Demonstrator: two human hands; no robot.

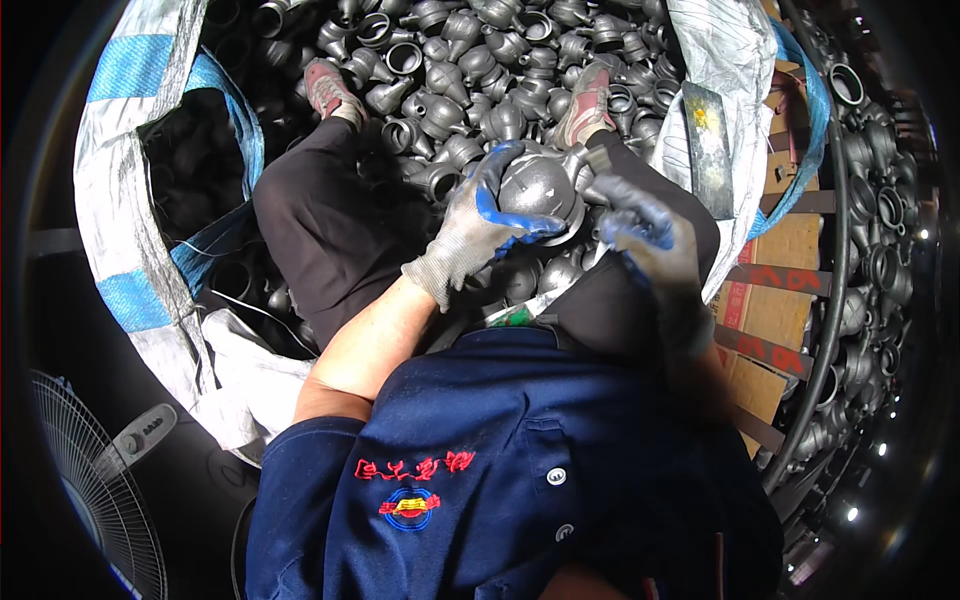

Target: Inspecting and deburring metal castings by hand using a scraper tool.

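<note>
A round grey metal casting (538, 190) with a flared rim and a narrow neck is in my left hand (475, 222). The glove on that hand is light knit with a blue coated palm; its thumb and fingers wrap round the casting's left side and underside. Just right of the casting is my right hand (655, 235), in a similar glove and smeared by motion. Whether its fingers hold anything cannot be made out. Many like castings (470, 85) lie heaped in front of me, between and beyond my legs.
A large white woven sack (115, 200) with blue bands surrounds the heap, its side wall also rising at right (725, 50). Cardboard (770, 310) behind dark metal bars stands at right, with more castings (855, 300) beyond. A fan (95, 490) is at lower left.
</note>
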